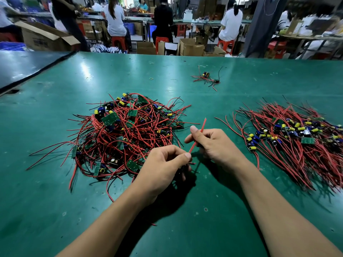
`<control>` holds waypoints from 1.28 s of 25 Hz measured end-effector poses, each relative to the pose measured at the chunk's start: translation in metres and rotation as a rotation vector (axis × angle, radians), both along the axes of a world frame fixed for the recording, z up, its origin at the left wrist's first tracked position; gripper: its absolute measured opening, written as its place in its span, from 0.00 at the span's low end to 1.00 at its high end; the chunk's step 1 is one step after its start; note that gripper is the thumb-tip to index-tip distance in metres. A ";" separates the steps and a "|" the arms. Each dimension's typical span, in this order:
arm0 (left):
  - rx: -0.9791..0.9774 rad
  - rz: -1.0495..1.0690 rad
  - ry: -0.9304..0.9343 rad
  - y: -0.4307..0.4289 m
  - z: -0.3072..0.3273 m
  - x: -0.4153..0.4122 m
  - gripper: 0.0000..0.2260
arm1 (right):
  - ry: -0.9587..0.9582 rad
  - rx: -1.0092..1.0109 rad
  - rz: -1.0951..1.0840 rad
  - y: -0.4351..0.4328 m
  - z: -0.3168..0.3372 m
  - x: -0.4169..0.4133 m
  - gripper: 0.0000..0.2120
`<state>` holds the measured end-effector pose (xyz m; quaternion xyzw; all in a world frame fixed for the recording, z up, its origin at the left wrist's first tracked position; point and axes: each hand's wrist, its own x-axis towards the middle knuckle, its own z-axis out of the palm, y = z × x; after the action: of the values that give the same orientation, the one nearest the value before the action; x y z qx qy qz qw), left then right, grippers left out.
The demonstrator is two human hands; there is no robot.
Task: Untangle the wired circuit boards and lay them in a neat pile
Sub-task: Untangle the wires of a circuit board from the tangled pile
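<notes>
A tangled heap of green circuit boards with red and black wires point(128, 134) lies on the green table left of centre. At the right, a sorted pile of boards point(293, 138) lies with its wires combed roughly parallel. Between the two, my left hand point(163, 167) grips a small dark board that is mostly hidden under its fingers. My right hand point(213, 143) pinches a red wire point(199, 134) that runs up from the left hand past the right thumb. Both hands hover just above the table.
A small separate cluster of boards and wires point(206, 78) lies farther back, with a rubber band point(151, 78) to its left. The green table point(185, 210) meets a darker table point(27, 65) at the far left. People work at benches behind.
</notes>
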<state>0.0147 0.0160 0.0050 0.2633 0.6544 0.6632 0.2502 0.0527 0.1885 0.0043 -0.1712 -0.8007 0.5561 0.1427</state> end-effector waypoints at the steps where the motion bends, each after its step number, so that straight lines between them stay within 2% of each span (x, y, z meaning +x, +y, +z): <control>1: -0.011 -0.015 0.020 0.000 0.000 0.001 0.09 | 0.031 0.003 -0.049 0.005 -0.001 0.002 0.22; 5: -0.030 -0.043 0.038 0.003 -0.001 0.002 0.08 | 0.093 -0.095 -0.191 0.013 0.000 0.002 0.24; 9: -0.007 -0.036 -0.038 0.000 -0.002 0.000 0.09 | 0.059 -0.694 -0.152 0.000 0.008 -0.004 0.32; 12: 0.046 0.018 -0.173 0.001 -0.001 0.000 0.14 | 0.030 -0.811 -0.067 0.002 0.009 -0.004 0.34; 15: 0.140 0.055 -0.441 0.007 0.002 -0.007 0.27 | -0.022 -0.712 -0.081 0.000 0.010 -0.004 0.40; 18: 0.178 0.036 -0.552 0.007 0.000 -0.014 0.35 | 0.014 -0.571 -0.091 -0.007 0.015 -0.003 0.39; 22: 0.164 0.011 -0.541 0.007 -0.004 -0.015 0.38 | 0.119 -0.199 -0.063 -0.023 0.013 0.000 0.26; 25: 0.167 -0.003 -0.532 0.006 -0.005 -0.017 0.38 | 0.021 0.162 0.079 -0.033 0.012 0.004 0.24; 29: 0.160 -0.061 -0.503 0.008 -0.005 -0.016 0.37 | -0.108 0.291 0.085 -0.033 0.019 0.005 0.20; 32: 0.174 -0.070 -0.476 0.010 -0.007 -0.015 0.34 | -0.147 0.461 0.059 -0.034 0.023 0.006 0.14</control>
<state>0.0001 0.0264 -0.0019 0.1429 0.5078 0.7513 0.3965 0.0591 0.1541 0.0276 -0.1506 -0.9193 0.3486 0.1029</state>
